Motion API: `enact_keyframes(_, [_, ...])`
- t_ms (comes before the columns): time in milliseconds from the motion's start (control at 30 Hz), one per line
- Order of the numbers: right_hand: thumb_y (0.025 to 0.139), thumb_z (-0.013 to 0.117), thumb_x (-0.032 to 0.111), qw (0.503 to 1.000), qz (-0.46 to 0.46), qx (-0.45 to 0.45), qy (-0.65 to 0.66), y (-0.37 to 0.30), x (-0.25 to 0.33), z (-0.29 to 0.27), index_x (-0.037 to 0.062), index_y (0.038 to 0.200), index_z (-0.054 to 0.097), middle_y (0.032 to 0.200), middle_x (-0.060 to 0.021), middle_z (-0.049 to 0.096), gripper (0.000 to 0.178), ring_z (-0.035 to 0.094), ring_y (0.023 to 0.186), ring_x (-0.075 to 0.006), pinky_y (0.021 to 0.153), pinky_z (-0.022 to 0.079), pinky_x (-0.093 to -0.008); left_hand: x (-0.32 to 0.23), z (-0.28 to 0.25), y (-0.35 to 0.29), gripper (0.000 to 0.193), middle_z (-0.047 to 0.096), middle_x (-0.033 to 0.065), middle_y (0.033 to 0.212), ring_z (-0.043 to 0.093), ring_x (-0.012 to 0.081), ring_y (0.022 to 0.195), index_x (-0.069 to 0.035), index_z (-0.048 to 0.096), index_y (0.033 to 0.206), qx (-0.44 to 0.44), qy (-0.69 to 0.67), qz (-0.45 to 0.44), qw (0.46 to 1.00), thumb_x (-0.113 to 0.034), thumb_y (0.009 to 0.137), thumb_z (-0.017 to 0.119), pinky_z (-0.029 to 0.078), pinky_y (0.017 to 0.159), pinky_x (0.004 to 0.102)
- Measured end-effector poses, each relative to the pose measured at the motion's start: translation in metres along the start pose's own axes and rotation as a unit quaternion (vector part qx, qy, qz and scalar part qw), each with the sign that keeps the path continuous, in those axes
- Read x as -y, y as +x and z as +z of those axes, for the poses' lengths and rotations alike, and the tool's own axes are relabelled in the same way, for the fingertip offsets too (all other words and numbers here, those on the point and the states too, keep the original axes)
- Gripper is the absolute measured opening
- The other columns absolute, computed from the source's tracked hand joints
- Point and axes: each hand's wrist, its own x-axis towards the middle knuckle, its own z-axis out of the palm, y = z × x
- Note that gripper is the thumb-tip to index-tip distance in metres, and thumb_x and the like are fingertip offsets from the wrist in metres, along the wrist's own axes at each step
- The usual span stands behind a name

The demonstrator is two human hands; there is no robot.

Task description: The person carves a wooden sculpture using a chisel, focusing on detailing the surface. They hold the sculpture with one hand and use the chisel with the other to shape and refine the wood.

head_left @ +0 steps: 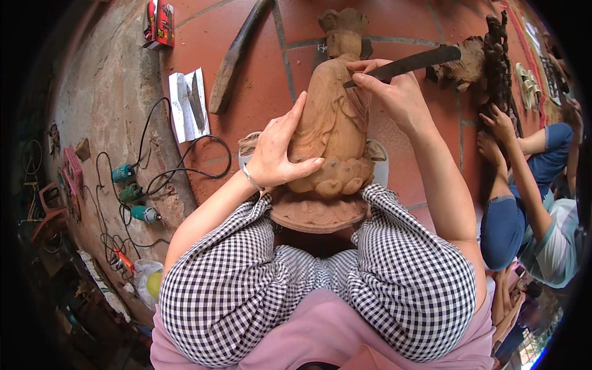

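A carved wooden statue (pixel 336 117) of a robed figure stands between my knees, on a round base (pixel 317 213) with petal carving. My left hand (pixel 280 151) rests against the statue's left side, its fingers stretched out and the thumb apart, pointing across the lower robe. Pinched in my right hand (pixel 391 92) is a dark, flat carving knife (pixel 425 60). The narrow end of the knife points left and lies at the statue's upper robe; its broad end sticks out to the right, past my hand. Whether the tip touches the wood I cannot tell.
On the red tiles lie a long wooden piece (pixel 237 58) and a blade on white paper (pixel 179 120). Green power tools (pixel 145 214) with black cords sit at left, a red box (pixel 160 26) at far left. At right are gnarled wood (pixel 465 61) and another person's hands (pixel 498 126).
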Motion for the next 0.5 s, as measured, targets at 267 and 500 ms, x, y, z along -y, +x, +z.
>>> enact_keyframes(267, [0.086, 0.075, 0.026, 0.997, -0.072, 0.000, -0.038, -0.012, 0.002, 0.013, 0.0003, 0.090, 0.070, 0.123, -0.0106, 0.066, 0.026, 0.062, 0.108, -0.0216, 0.092, 0.048, -0.0346, 0.000, 0.002, 0.003, 0.110, 0.057, 0.0291, 0.133, 0.059, 0.0408, 0.120, 0.005, 0.019, 0.157, -0.018, -0.013, 0.028, 0.999, -0.040, 0.075, 0.077, 0.043, 0.104, 0.0450])
enact_keyframes(500, [0.088, 0.073, 0.022, 0.977, -0.153, -0.051, -0.137, -0.015, -0.004, 0.022, -0.0024, 0.090, 0.068, 0.115, -0.0095, 0.072, 0.026, 0.064, 0.101, -0.0173, 0.090, 0.049, -0.0320, -0.001, 0.001, 0.001, 0.110, 0.057, 0.0290, 0.134, 0.059, 0.0403, 0.121, 0.005, 0.019, 0.157, -0.013, -0.009, 0.018, 1.000, -0.039, 0.074, 0.077, 0.043, 0.104, 0.0453])
